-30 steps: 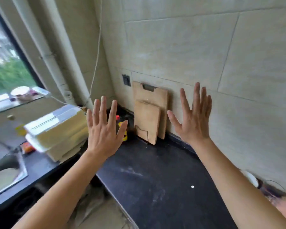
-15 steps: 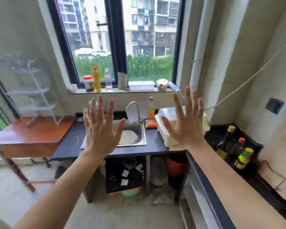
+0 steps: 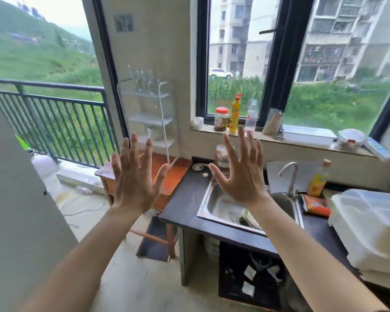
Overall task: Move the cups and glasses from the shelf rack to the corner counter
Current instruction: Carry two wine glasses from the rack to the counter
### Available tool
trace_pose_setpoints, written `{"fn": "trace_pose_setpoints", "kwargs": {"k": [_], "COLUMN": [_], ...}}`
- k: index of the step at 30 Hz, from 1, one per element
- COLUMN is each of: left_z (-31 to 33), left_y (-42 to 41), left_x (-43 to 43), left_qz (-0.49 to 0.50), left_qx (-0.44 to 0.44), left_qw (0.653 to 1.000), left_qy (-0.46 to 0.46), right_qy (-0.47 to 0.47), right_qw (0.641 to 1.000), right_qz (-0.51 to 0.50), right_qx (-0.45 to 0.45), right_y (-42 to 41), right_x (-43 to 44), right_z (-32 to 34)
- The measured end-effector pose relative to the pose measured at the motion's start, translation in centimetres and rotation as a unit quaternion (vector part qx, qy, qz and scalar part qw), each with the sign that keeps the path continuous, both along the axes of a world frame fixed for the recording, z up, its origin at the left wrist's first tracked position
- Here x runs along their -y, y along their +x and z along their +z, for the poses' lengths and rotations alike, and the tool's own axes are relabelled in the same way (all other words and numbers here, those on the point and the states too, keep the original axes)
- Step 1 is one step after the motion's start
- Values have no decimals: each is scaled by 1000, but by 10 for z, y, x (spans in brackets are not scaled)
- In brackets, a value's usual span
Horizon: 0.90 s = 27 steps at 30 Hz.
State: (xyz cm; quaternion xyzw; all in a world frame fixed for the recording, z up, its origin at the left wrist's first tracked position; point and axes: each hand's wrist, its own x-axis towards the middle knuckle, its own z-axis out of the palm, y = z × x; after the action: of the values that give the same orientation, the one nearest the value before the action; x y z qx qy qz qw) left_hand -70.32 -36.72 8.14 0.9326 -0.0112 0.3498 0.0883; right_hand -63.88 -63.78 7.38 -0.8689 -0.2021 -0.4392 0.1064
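I have both hands raised with fingers spread, empty — left hand (image 3: 134,179), right hand (image 3: 241,174). The glasses (image 3: 144,81) stand on the shelf rack's (image 3: 154,118) top tier, well beyond my left hand — untouched.

The white wire shelf rack (image 3: 152,113) stands on an orange-brown wooden table (image 3: 178,174), against the wall between balcony opening and window. Clear stemmed glasses (image 3: 144,81) crowd its top tier; open air above them. The rack's front is unobstructed. The table's right edge adjoins the dark countertop (image 3: 182,206), near a steel sink (image 3: 214,203). A grey panel (image 3: 16,210) closes the left side.
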Motion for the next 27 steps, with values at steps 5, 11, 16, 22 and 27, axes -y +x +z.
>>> {"fn": "trace_pose_setpoints", "kwargs": {"k": [5,11,16,22,27], "left_z": [-9,-3,31,59,66], "left_y": [67,197,305,382,453], "left_x": [-47,-90,-132,-187,-228], "left_qz": [33,68,77,99,82], "left_qx": [-18,-46,-87,-58,-41], "left_qw": [999,996,993,993,995], "left_qy": [-27,-18,17,-14,-42], "right_qy": [17,35,28,20,24], "right_qw": [998,993,989,987,988], "right_qz": [52,84,112,117,110], "right_qx": [-27,-77,-90,-112,-107], "right_y": [90,229,337,426,483], "right_x": [-57,-110,-147,-204,-246], "right_z": [-17,-19,21,57,71]}}
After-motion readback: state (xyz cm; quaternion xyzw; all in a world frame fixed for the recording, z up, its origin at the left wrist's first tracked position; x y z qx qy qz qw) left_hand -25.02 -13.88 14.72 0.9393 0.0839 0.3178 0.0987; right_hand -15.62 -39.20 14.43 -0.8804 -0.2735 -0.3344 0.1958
